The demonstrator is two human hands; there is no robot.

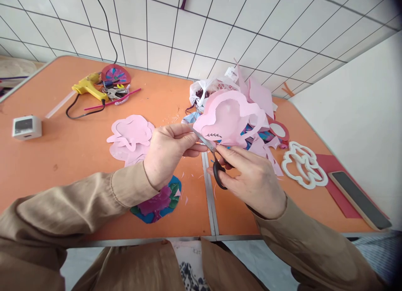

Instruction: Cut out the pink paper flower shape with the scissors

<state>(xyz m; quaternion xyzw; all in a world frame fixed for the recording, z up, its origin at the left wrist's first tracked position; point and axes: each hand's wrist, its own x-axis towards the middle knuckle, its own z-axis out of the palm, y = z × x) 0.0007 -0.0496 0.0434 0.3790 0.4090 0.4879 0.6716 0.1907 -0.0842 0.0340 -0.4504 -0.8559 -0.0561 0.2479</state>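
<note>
My left hand (169,153) pinches the left edge of a pink paper cutout (211,116), a wavy outline with an open middle, held up above the table. My right hand (251,173) grips black-handled scissors (217,173) by the loops. Their blades (203,138) point up and left, lying against the paper's lower edge close to my left fingertips. Below my left wrist lies a round piece of blue floral fabric (160,201). Other pink cutouts (133,130) rest on the table to the left of my left hand.
On the orange table (78,157) lie a yellow glue gun (89,88) with its cord, keys (116,93) and a white charger block (27,127). Pink scraps and a plastic bag (204,88) are piled behind the cutout. White cloud-shaped outlines (304,165) and a phone (359,199) sit right.
</note>
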